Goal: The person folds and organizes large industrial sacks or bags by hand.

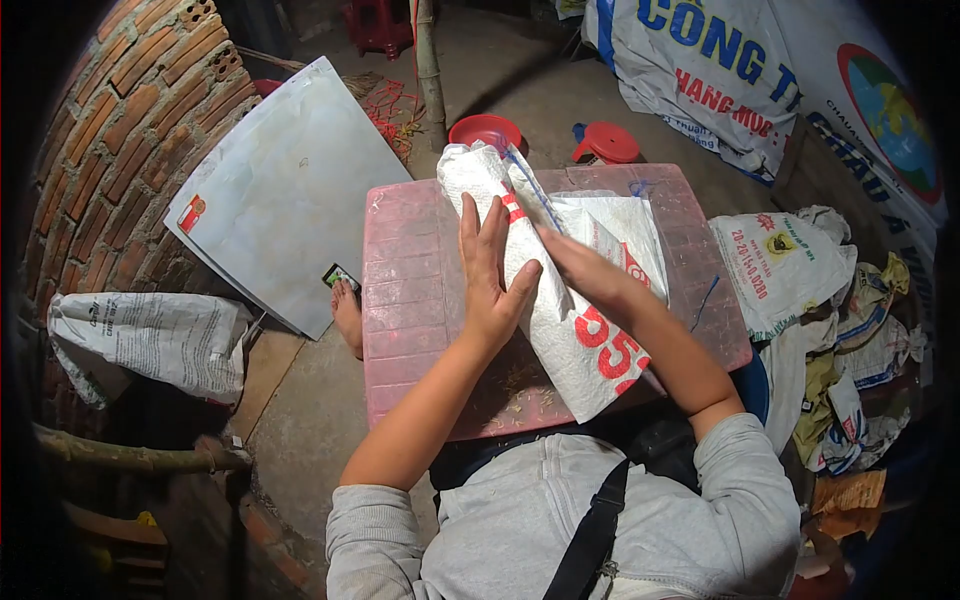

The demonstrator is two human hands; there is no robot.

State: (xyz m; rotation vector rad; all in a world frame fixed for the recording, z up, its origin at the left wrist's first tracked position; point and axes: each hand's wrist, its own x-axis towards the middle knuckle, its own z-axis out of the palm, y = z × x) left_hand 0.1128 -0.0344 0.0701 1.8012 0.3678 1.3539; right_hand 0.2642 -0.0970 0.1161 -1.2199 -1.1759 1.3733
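A white woven sack (565,335) with red print lies folded lengthwise into a narrow strip on a pink plastic table (410,300). My left hand (490,265) rests flat on the fold's left side, fingers spread. Against its right side is my right hand (585,270), fingers stretched out and held together; its thumb is hidden. A blue string shows along the sack's upper part. More white sacks (635,215) with red print lie flat under and beside it on the table's right half.
A big pale board (290,190) leans by the brick wall at left, with a phone (340,275) by its lower edge and a bare foot next to it. Red plastic items (607,143) stand beyond the table. Printed sacks (785,265) pile up at right. A bamboo pole (430,80) stands behind.
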